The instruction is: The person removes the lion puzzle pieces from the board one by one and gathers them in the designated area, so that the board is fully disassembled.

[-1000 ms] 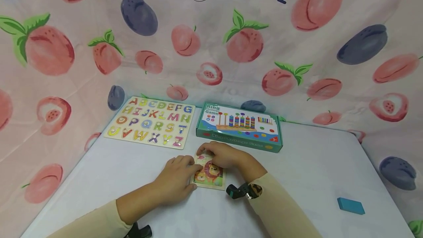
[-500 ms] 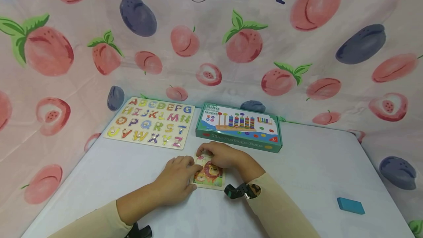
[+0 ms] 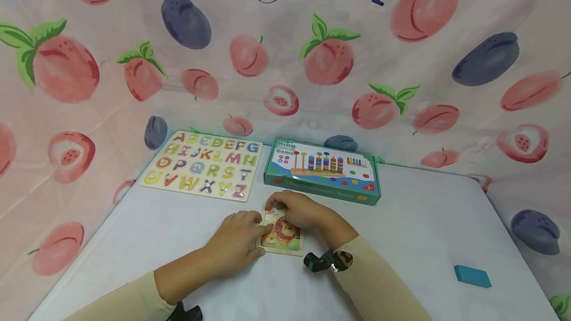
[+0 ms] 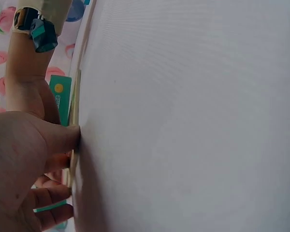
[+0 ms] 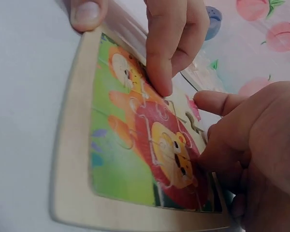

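Observation:
A small wooden jigsaw puzzle (image 3: 281, 249) with a lion picture lies on the table between both hands. In the head view, my left hand (image 3: 236, 244) grips its left side, the thumb at the near left corner and the index finger on the picture. My right hand (image 3: 301, 209) reaches over the far edge with curled fingers. The right wrist view shows its index finger and thumb around a pale puzzle piece (image 5: 182, 108) with a pink flower. A dark gap runs beside that piece. The left wrist view shows the left thumb (image 4: 65, 137) against the board's edge.
Behind the left hand lies an alphabet board (image 3: 202, 165) with colourful letters. A green ring game box (image 3: 321, 172) stands beyond the right hand. One teal block (image 3: 473, 276) rests at the right of the white table (image 3: 401, 241). Fruit-printed cloth (image 3: 285, 53) hangs at the back.

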A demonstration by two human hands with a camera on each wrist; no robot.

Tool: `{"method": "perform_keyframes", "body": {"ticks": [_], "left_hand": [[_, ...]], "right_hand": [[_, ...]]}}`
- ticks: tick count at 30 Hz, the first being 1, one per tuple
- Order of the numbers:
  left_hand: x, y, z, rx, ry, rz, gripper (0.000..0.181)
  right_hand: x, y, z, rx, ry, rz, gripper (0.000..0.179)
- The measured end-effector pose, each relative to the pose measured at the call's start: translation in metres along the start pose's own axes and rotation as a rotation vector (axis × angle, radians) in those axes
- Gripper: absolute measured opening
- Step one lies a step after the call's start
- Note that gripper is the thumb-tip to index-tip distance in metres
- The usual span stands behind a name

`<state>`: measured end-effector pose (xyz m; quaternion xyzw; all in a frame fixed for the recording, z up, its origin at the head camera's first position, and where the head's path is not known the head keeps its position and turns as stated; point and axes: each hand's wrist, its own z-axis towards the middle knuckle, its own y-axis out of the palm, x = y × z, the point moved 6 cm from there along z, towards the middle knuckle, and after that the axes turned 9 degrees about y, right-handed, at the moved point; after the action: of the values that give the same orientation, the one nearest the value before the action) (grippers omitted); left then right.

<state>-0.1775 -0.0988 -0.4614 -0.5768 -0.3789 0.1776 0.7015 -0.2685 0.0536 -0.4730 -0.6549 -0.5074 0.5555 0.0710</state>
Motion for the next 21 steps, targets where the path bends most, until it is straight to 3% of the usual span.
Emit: {"method": "perform_keyframes", "body": {"ticks": [11,21], "left_hand": [[-0.015,0.005,-0.008,0.161,0.003,-0.150,0.052],[-0.024,0.005,0.008,0.313,-0.133,-0.246,0.020]], "right_hand": [[0.004,0.005,-0.004,0.077,-0.017,0.035,0.054],[0.002,0.003,-0.005,0.127,-0.031,0.041,0.050]]}}
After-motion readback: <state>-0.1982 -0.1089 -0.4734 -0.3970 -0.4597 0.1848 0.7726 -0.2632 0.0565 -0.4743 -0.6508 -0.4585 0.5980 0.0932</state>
